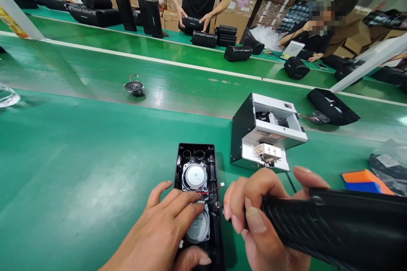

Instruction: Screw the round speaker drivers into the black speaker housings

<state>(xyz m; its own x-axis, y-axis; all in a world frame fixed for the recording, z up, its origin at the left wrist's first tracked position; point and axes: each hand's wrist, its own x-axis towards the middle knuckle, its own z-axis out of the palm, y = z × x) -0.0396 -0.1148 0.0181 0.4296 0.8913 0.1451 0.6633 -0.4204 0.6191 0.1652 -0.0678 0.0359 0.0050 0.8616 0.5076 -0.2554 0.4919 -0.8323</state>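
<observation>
A black speaker housing [216,237] lies lengthwise in front of me, its inside facing up. Two round speaker drivers sit in it: a far one [195,176] and a near one [199,226], partly covered by my fingers. My left hand [165,224] rests over the housing with fingers spread, fingertips on the drivers and beside the red wire [210,191] with its white plug. My right hand [263,216] is wrapped round a black electric screwdriver [343,224], held nearly level from the right. Its front end is at the housing's right edge; whether it touches a screw is unclear.
Right of the housing stands a grey-and-black machine [267,135]. A loose driver [134,87] lies on the green conveyor [178,101] beyond the mat. Farther right are a black speaker cabinet [333,106] and an orange-and-blue item [367,181]. Across the line, people handle black speakers.
</observation>
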